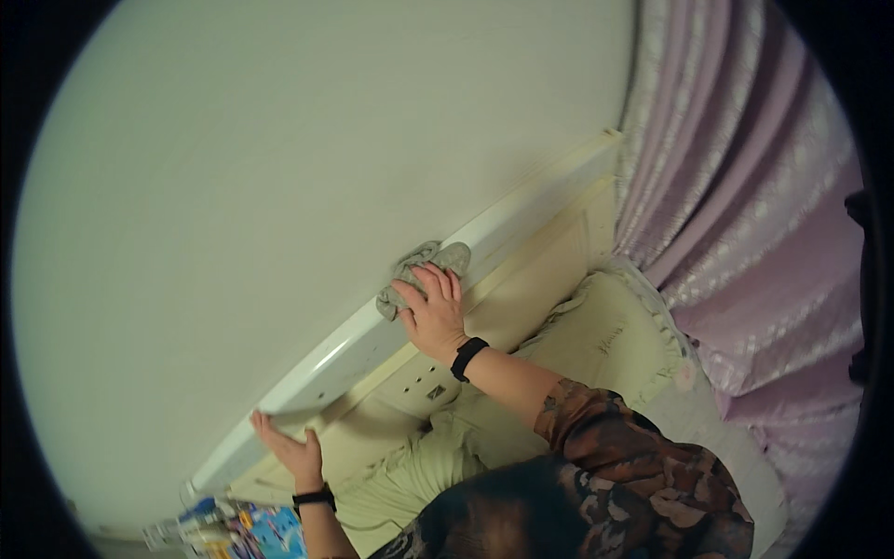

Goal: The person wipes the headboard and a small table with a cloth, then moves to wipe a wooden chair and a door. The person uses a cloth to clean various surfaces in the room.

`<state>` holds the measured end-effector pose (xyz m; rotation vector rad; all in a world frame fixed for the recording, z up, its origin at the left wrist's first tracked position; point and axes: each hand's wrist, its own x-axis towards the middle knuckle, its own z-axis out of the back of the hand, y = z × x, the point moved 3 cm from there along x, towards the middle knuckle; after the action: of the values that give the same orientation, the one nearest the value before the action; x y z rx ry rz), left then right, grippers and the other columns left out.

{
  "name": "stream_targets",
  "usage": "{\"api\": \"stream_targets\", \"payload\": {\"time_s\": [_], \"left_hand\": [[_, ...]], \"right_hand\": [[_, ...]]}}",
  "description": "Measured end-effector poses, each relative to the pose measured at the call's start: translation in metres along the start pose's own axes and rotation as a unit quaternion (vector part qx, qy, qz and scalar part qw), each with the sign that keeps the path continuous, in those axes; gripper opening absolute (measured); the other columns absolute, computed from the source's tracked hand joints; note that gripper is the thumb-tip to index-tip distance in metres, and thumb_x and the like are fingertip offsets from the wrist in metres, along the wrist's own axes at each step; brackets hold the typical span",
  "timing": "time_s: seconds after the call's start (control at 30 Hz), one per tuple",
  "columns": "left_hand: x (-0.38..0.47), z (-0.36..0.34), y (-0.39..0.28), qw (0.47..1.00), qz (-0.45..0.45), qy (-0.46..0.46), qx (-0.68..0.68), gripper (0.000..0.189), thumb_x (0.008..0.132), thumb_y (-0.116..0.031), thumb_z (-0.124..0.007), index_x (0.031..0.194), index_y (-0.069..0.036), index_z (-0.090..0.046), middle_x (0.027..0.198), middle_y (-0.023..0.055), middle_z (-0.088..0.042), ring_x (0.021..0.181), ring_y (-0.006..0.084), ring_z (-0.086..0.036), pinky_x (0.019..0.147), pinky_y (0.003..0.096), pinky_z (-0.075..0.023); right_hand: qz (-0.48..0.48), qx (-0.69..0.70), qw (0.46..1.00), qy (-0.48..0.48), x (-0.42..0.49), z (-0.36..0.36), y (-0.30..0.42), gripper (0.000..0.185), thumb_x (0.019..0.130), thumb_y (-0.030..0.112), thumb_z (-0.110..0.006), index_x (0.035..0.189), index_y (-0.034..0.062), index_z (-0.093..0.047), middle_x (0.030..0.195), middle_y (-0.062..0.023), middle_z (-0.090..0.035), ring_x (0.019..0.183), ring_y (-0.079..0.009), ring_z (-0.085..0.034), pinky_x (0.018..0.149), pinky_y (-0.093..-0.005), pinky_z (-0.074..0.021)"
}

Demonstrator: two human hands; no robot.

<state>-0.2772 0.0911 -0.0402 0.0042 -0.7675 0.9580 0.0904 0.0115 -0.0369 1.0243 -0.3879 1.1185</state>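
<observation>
A crumpled grey cloth [391, 304] lies on the top edge of a cream headboard [332, 353], against the wall. My right hand [436, 314] presses on the cloth, its fingers spread over it. Farther down the same headboard, towards the lower left, my left hand [292, 451] rests its fingertips at the top edge, with thumb and fingers apart and nothing held. Each wrist wears a black band.
A pale wall [279, 175] rises behind the headboard. Pillows [601, 328] lie below it on the bed. Pink curtains [768, 279] hang at the right. Assorted colourful items [272, 534] stand at the lower left.
</observation>
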Motion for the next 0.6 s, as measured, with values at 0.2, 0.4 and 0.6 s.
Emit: {"api": "stream_targets", "payload": {"time_s": [0.2, 0.4, 0.6], "left_hand": [[-0.017, 0.012, 0.001, 0.994, 0.077, -0.038, -0.068, 0.069, 0.073, -0.004, -0.069, 0.137, -0.002, -0.043, 0.153, 0.0269, -0.029, 0.147, 0.0428, -0.021, 0.12, 0.0482, -0.0199], [-0.079, 0.04, 0.026, 0.983, 0.145, -0.048, -0.106, 0.058, 0.077, -0.007, -0.067, 0.132, -0.001, -0.047, 0.156, 0.0277, -0.019, 0.146, 0.0483, -0.016, 0.116, 0.0538, -0.0224], [-0.152, 0.091, 0.103, 0.963, 0.247, -0.031, -0.103, 0.046, 0.079, -0.005, -0.065, 0.123, -0.003, -0.054, 0.156, 0.026, -0.023, 0.146, 0.0468, -0.018, 0.115, 0.0543, -0.0236]], "right_hand": [[0.127, 0.033, 0.986, 0.102, -0.026, -0.055, 0.12, 0.049, 0.077, 0.017, -0.069, 0.125, 0.0171, -0.059, 0.128, -0.0149, -0.047, 0.123, -0.0374, -0.041, 0.109, -0.0563, -0.0284], [0.29, 0.076, 0.948, 0.107, -0.072, -0.126, 0.245, 0.045, 0.074, 0.014, -0.067, 0.118, 0.0178, -0.063, 0.124, -0.0131, -0.049, 0.12, -0.034, -0.045, 0.107, -0.0542, -0.0309], [0.363, 0.142, 0.911, 0.131, -0.118, -0.217, 0.388, 0.026, 0.081, 0.014, -0.058, 0.106, 0.0165, -0.064, 0.122, -0.0105, -0.054, 0.12, -0.032, -0.047, 0.102, -0.0488, -0.0346]]}}
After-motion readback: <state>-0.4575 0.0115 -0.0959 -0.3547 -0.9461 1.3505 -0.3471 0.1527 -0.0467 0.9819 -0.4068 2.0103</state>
